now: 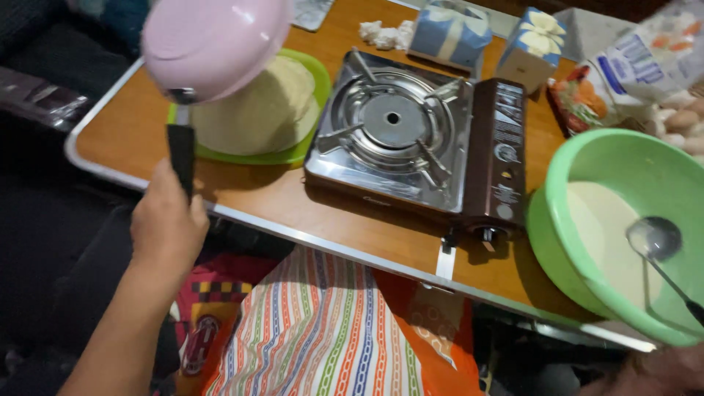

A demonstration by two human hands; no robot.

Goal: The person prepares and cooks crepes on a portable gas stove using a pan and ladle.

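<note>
My left hand (pixel 167 224) grips the black handle (pixel 181 150) of a pink pan (pixel 216 44). The pan is lifted and tipped, its underside facing me, above a stack of pale flat crepes (pixel 257 114) on a green plate (pixel 319 81). To the right a portable gas stove (pixel 411 139) stands with a bare burner. At the table's right end a green bowl (pixel 631 158) holds pale batter (pixel 598 235), with a metal ladle (pixel 655 238) resting in it. Only a blurred part of my right hand (pixel 660 370) shows at the bottom right corner, below the bowl; its grip is hidden.
The wooden table (pixel 132 132) has a metal rim. At the back stand two blue gift boxes (pixel 449 33) (pixel 534 44), food packets (pixel 638 66) and some eggs (pixel 682 121). A striped cloth (pixel 315 330) covers my lap under the table's near edge.
</note>
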